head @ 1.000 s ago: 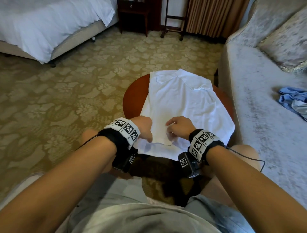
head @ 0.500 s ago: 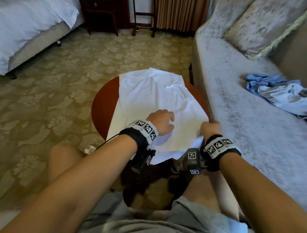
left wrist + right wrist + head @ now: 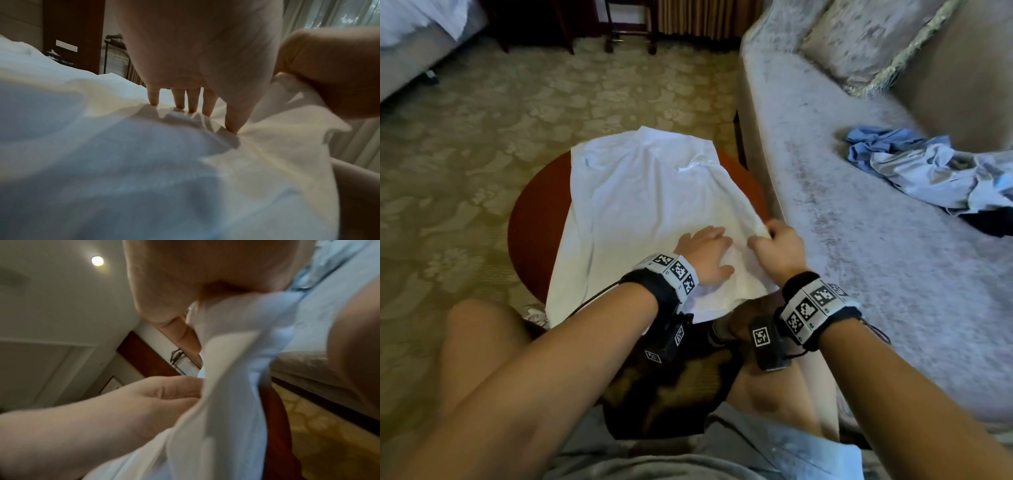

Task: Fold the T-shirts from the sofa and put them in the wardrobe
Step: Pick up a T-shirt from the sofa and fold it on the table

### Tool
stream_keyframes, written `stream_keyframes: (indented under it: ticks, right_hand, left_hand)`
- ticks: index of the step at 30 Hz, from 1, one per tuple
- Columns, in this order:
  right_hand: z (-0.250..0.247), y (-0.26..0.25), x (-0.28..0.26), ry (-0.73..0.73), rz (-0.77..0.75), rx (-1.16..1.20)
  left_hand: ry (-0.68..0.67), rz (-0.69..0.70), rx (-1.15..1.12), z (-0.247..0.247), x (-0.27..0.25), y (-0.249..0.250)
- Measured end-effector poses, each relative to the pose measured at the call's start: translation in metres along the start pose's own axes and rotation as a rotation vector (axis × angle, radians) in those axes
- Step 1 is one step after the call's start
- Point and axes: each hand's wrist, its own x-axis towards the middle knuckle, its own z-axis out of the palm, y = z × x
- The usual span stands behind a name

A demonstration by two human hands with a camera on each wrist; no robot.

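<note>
A white T-shirt (image 3: 650, 202) lies spread over a round red-brown table (image 3: 534, 219), its hem hanging off the near edge. My left hand (image 3: 705, 253) presses flat on the lower part of the white T-shirt (image 3: 144, 162), fingers (image 3: 192, 100) straight. My right hand (image 3: 777, 246) grips the shirt's right edge, lifting a fold of the cloth (image 3: 236, 353) toward the left hand. A crumpled pile of light blue T-shirts (image 3: 928, 168) sits on the grey sofa (image 3: 842, 240) to the right.
The sofa runs along the right with a cushion (image 3: 873, 37) at its back. A dark garment (image 3: 993, 222) lies beside the blue pile. A bed (image 3: 417, 37) stands at the far left, dark wooden furniture (image 3: 544, 24) at the back, patterned carpet (image 3: 465, 144) around the table.
My left hand slid right across the shirt's lower part and flattened. My right hand went out to the shirt's right edge, took hold of it and now draws it inward.
</note>
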Motion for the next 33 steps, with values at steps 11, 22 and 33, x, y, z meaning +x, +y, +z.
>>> stream_keyframes:
  ticks: [11,22,33]
  right_hand:
    - [0.013,-0.023,-0.032,-0.53,-0.116,-0.441]
    - [0.011,-0.001,-0.016,-0.234,0.006,-0.167]
    - [0.036,-0.014,0.001,-0.113,-0.245,-0.293]
  left_hand:
    - [0.105,-0.551,-1.456,-0.006,-0.019,0.004]
    - [-0.154,-0.489,-1.499,-0.007,-0.036,0.01]
    - [0.268,-0.445,-0.283,-0.057,-0.041,-0.071]
